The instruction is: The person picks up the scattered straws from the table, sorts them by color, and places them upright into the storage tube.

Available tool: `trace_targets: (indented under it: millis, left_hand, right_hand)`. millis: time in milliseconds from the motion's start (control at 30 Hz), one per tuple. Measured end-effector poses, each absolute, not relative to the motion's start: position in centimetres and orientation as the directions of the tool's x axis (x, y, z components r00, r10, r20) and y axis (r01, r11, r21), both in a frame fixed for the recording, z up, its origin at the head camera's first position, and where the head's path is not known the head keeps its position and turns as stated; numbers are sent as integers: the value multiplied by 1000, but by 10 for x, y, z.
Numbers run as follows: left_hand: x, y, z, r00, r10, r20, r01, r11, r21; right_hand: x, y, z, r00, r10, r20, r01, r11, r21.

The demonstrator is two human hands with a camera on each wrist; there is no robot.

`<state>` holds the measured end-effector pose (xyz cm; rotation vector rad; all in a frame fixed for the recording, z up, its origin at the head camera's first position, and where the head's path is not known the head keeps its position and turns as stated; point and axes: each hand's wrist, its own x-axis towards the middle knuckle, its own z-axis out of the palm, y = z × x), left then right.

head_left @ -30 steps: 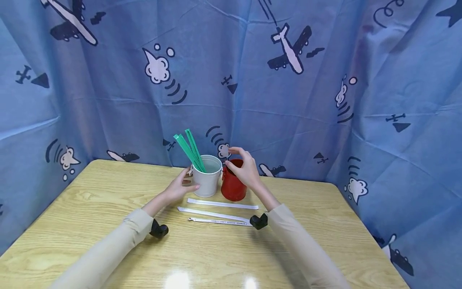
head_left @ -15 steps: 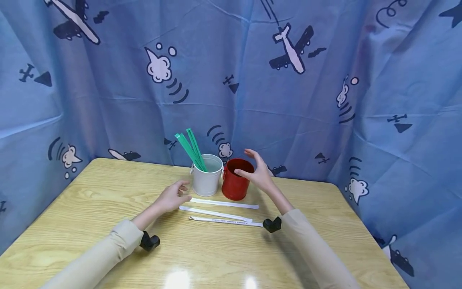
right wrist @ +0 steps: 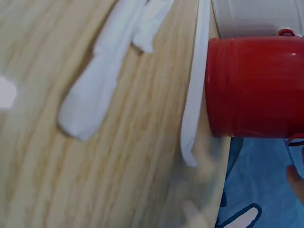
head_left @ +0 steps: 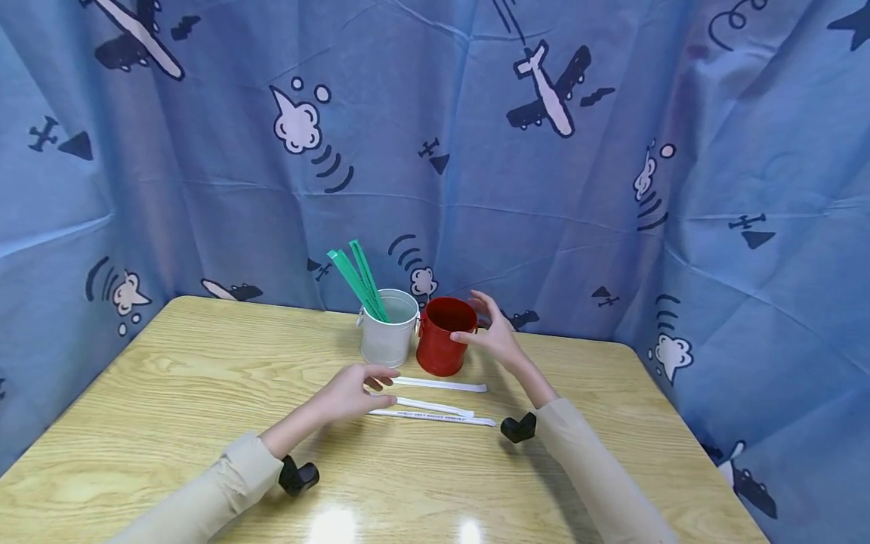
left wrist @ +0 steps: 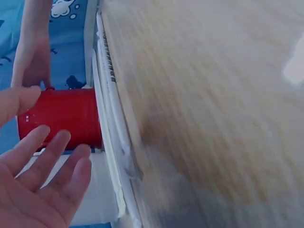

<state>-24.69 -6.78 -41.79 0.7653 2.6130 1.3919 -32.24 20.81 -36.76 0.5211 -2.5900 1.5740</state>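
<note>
A red metal bucket [head_left: 438,351] stands upright beside a white bucket [head_left: 387,344], which holds several green paper-wrapped sticks [head_left: 356,285]. My right hand [head_left: 499,338] is at the red bucket's right side, thumb toward its front and fingers spread toward its back. In the right wrist view only fingertips [right wrist: 297,183] show, near the bucket's handle ear. My left hand [head_left: 356,389] hovers over the left ends of three white paper-wrapped sticks [head_left: 445,385], hiding them in the head view. The left wrist view shows its fingers [left wrist: 52,161] loosely bent with nothing between them.
The sticks lie roughly side by side on a wooden table [head_left: 238,363], in front of the buckets. A blue curtain [head_left: 381,151] printed with airplanes hangs behind the table and along its sides. Black wrist mounts [head_left: 297,476] sit below both sleeves.
My left hand has left the white bucket's side and moved forward and right over the white sticks. My right hand has shifted from above the red bucket down to its right side.
</note>
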Motion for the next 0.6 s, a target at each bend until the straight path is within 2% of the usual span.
trace_targets:
  millis: [300, 467, 600]
  left_hand:
    - [-258, -53, -417, -778, 610, 151, 430, 342, 835]
    - [-264, -45, -420, -743, 663, 93, 426, 360, 830]
    - [-267, -38, -422, -740, 671, 57, 424, 399, 813]
  right_hand:
    - [-325, 213, -376, -944, -296, 144, -264, 419, -869]
    - [-337, 218, -389, -936, -321, 146, -273, 395, -877]
    - [-350, 224, -404, -936, -317, 152, -275, 392, -878]
